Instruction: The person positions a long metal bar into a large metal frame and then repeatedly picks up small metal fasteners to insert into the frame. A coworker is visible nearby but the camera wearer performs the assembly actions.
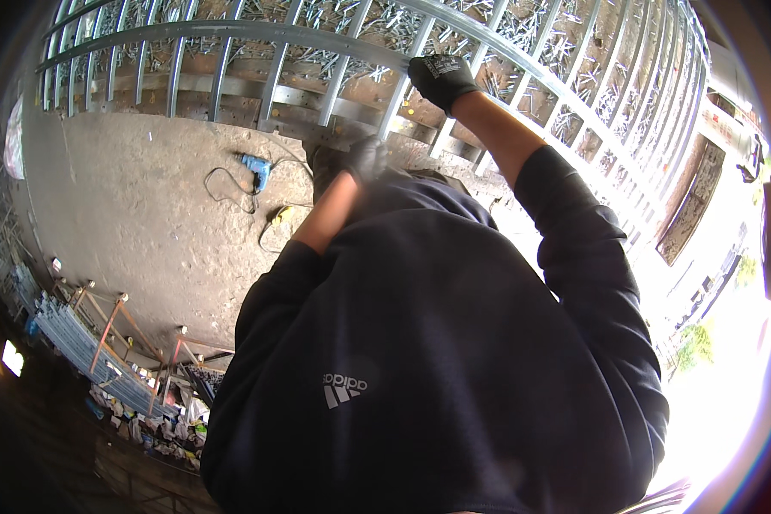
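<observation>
Steel-bar grid (522, 60): a large lattice of grey metal bars, curved by the lens, spanning the far side of the scene from the left to the right edge. Right hand (441, 79), in a black work glove, reaches up to the far centre and touches a long crossbar (257, 32) of the grid where it meets an upright bar; the fingers are curled together at the bar, though whether they close fully round it cannot be told. Left hand (351, 161), also gloved in black, is lower and nearer, just in front of the foot of the grid; it is blurred, the fingers appear bunched, and what they hold, if anything, cannot be told. Both bare forearms emerge from the pushed-up sleeves of a dark sweatshirt (437, 360), which fills the near centre. On the concrete floor (137, 214), left of the left hand, lies a blue power drill (257, 170) with its dark cable looped beside it; a small yellow object (281, 212) lies near it. At the near left, a bundle of grey bars (77, 347) rests on rust-coloured trestles (116, 321).
</observation>
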Demonstrator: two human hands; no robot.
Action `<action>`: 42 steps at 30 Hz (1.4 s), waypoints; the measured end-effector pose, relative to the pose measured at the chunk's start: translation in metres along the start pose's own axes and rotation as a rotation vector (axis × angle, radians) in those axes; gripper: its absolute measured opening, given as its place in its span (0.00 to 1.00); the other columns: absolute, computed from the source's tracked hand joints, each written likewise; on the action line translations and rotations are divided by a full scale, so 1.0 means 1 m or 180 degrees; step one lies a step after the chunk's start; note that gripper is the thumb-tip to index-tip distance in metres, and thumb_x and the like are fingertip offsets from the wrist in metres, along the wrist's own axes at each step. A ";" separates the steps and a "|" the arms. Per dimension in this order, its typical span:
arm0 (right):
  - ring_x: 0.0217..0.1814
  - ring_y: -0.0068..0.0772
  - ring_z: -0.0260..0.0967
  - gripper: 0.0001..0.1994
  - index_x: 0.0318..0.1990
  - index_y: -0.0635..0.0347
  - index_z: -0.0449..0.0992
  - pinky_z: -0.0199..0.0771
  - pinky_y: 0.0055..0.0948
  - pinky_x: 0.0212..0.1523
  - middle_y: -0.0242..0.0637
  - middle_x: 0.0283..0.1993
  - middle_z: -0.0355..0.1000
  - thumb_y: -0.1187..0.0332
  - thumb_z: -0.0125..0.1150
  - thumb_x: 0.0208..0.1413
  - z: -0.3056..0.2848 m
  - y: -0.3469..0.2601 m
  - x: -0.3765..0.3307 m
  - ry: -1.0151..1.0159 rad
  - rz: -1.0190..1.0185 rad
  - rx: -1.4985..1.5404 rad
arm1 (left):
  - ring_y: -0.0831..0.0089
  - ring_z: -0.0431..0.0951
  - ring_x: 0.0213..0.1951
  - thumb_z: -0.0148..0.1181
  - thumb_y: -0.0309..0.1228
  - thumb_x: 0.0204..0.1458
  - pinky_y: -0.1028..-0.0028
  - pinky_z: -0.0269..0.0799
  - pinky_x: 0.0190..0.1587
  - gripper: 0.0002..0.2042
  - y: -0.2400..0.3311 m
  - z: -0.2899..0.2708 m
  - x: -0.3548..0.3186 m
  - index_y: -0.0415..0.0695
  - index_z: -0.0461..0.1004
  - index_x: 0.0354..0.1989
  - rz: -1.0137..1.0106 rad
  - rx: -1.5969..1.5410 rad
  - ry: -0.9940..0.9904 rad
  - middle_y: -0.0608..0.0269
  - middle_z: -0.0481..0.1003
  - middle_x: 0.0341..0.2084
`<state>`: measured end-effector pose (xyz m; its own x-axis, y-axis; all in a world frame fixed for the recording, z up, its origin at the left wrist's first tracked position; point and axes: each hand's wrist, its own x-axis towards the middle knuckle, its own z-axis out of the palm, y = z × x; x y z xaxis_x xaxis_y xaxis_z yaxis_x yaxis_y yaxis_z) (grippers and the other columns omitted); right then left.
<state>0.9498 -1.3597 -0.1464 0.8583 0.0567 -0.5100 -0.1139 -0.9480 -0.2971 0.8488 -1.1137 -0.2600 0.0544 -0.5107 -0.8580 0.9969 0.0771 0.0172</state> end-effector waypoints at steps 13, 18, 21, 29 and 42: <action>0.38 0.43 0.81 0.08 0.33 0.52 0.82 0.79 0.44 0.38 0.38 0.30 0.80 0.63 0.57 0.57 0.008 -0.004 0.024 0.0084 0.0747 0.0206 | 0.86 0.59 0.14 0.60 0.30 0.59 0.80 0.52 0.15 0.07 0.016 0.028 -0.036 0.52 0.71 0.28 0.1469 0.0589 0.0744 0.79 0.64 0.15; 0.41 0.33 0.81 0.08 0.40 0.49 0.83 0.79 0.35 0.32 0.25 0.38 0.81 0.71 0.66 0.52 0.004 -0.017 0.012 -0.0427 -0.1043 -0.1683 | 0.84 0.55 0.09 0.55 0.37 0.63 0.79 0.46 0.11 0.14 0.027 0.030 -0.055 0.56 0.64 0.23 0.1060 0.0798 0.0534 0.79 0.59 0.11; 0.42 0.37 0.81 0.08 0.42 0.50 0.82 0.80 0.40 0.36 0.29 0.38 0.81 0.68 0.63 0.56 0.000 -0.020 0.017 -0.0103 -0.0214 -0.1004 | 0.82 0.55 0.09 0.55 0.37 0.63 0.78 0.46 0.11 0.13 0.029 0.024 -0.060 0.55 0.64 0.24 0.0991 0.0772 0.0730 0.77 0.58 0.12; 0.45 0.40 0.81 0.16 0.46 0.55 0.81 0.79 0.37 0.47 0.41 0.43 0.81 0.54 0.54 0.65 -0.001 -0.003 0.014 -0.0550 0.0772 0.0525 | 0.79 0.55 0.10 0.52 0.39 0.66 0.76 0.47 0.11 0.12 0.053 0.011 -0.083 0.55 0.65 0.28 0.0362 -0.0258 -0.0440 0.76 0.56 0.13; 0.46 0.29 0.76 0.16 0.55 0.62 0.75 0.78 0.32 0.45 0.38 0.44 0.78 0.63 0.59 0.66 0.062 -0.108 -0.071 0.0611 0.0205 0.5271 | 0.83 0.57 0.12 0.56 0.40 0.65 0.79 0.44 0.13 0.14 0.115 0.114 -0.158 0.53 0.71 0.25 0.0415 -0.0611 0.0235 0.79 0.69 0.16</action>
<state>0.8697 -1.2418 -0.1282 0.8620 -0.1221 -0.4920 -0.4128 0.3942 -0.8211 0.9616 -1.1216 -0.0643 0.1705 -0.4222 -0.8903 0.9521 0.3032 0.0386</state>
